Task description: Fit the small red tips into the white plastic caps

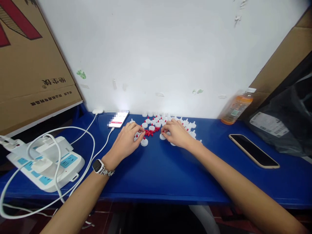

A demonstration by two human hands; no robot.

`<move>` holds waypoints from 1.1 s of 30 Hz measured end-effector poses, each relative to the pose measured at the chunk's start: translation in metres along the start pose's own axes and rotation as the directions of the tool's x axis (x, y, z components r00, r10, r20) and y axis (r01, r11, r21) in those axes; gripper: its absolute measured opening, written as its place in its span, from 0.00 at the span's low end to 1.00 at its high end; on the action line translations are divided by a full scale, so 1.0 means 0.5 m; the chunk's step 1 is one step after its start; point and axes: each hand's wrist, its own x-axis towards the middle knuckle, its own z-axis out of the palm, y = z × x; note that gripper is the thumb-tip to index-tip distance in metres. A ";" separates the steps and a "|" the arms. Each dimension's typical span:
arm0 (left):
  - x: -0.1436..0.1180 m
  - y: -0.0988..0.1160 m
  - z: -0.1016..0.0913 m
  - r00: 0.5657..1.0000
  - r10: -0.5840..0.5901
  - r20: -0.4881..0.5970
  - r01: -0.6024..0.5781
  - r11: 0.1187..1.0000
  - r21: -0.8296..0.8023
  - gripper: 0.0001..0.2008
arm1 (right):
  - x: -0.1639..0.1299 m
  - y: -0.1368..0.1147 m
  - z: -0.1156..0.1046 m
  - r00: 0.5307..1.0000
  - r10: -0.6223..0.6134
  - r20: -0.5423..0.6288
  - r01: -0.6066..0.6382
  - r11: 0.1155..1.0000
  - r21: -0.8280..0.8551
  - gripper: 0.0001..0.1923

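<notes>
- Blue table: landmark surface; all positions are given relative to it.
- Left hand: at table centre, fingertips pinched on a small red piece at the heap.
- Right hand: just beside it, fingers curled onto a white cap.
- White caps: clustered at the table's rear centre; probably light, rigid plastic, best gripped by the rim.
- Red plugs: heaped between the hands; tiny, apt to roll; pinch singly.
</notes>
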 end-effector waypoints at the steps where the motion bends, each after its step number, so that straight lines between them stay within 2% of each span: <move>1: 0.000 -0.003 -0.001 1.000 -0.008 -0.001 0.008 1.000 0.004 0.12 | 0.001 0.003 -0.001 1.000 0.018 -0.001 -0.018 1.000 -0.012 0.06; 4: 0.000 -0.017 -0.009 0.998 -0.055 -0.023 0.055 0.998 0.011 0.11 | 0.009 0.006 -0.004 0.998 0.058 -0.025 -0.058 0.998 0.020 0.09; 7: -0.001 -0.039 -0.021 0.985 -0.166 -0.057 0.166 0.986 0.006 0.10 | 0.036 -0.005 -0.002 0.997 0.058 -0.050 -0.054 0.995 0.080 0.11; 11: -0.006 -0.071 -0.035 0.933 -0.343 -0.110 0.346 0.938 0.013 0.09 | 0.106 -0.031 0.009 0.999 0.029 -0.030 -0.025 0.993 0.112 0.10; 14: -0.011 -0.086 -0.038 0.898 -0.433 -0.078 0.435 0.900 0.012 0.07 | 0.173 -0.051 0.028 1.000 0.005 0.018 -0.007 0.997 0.081 0.10; 17: -0.016 -0.094 -0.034 0.876 -0.483 -0.005 0.483 0.875 0.016 0.05 | 0.241 -0.070 0.054 0.998 -0.008 0.067 0.004 0.998 0.064 0.11; 20: -0.020 -0.096 -0.030 0.875 -0.484 0.014 0.483 0.875 0.024 0.06 | 0.296 -0.088 0.082 0.992 -0.015 0.128 0.005 0.997 0.082 0.14; 22: -0.021 -0.095 -0.028 0.876 -0.482 0.018 0.482 0.876 0.020 0.06 | 0.319 -0.098 0.098 0.988 -0.023 0.154 0.009 0.996 0.093 0.12; 25: -0.020 -0.089 -0.029 0.877 -0.480 0.010 0.479 0.877 0.025 0.06 | 0.327 -0.105 0.107 0.989 -0.021 0.149 0.006 0.995 0.098 0.08; 27: -0.017 -0.082 -0.030 0.888 -0.460 -0.021 0.461 0.887 0.036 0.06 | 0.316 -0.103 0.100 0.995 -0.008 0.104 -0.006 0.991 0.132 0.07; 30: -0.012 -0.063 -0.030 0.909 -0.393 -0.142 0.403 0.914 0.050 0.08 | 0.277 -0.096 0.074 0.999 0.038 -0.023 -0.030 0.958 0.285 0.07; 33: -0.007 -0.035 -0.025 0.931 -0.257 -0.259 0.275 0.961 0.035 0.14 | 0.218 -0.093 0.038 0.993 0.060 -0.104 0.000 0.868 0.497 0.08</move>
